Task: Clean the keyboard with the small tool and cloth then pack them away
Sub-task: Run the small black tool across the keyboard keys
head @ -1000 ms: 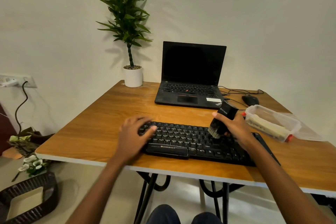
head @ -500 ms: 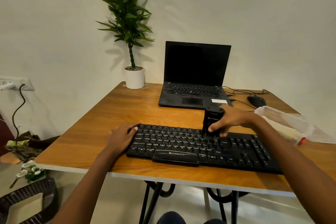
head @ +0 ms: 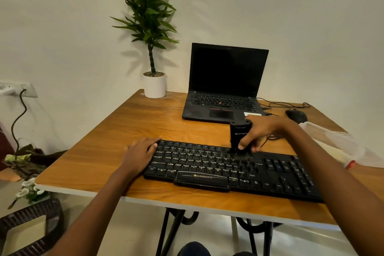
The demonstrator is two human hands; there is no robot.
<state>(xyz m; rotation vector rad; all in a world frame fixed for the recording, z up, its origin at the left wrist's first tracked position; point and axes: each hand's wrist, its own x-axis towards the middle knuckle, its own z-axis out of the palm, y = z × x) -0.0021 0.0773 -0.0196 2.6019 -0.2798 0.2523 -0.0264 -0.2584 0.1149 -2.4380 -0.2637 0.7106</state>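
Your keyboard (head: 232, 169) lies along the counter's (head: 116, 141) near edge, reaching toward its right side. Behind it, an open laptop (head: 225, 83) with a dark screen sits toward the far edge, and a potted plant (head: 154, 84) in a white pot stands at the far left corner. A black mouse (head: 296, 115) rests near the far right corner, its thin cable looping along the far edge behind the laptop. At the right edge there is a clear plastic container (head: 334, 141), partly hidden by your right forearm and blurred; you cannot tell what is in it from here, only a small red bit at its near end. Your left hand (head: 141, 153) lies flat on the keyboard's left end, fingers loosely spread and holding nothing. Your right hand (head: 261, 131) wraps its fingers around the small black cleaning brush (head: 240, 138), which stands upright with its bristle end pressed onto the upper key rows right of the keyboard's middle. The hand and brush block the keys behind them. On the floor to the left you have a dark woven basket (head: 31, 228) and some white flowers (head: 29, 189).
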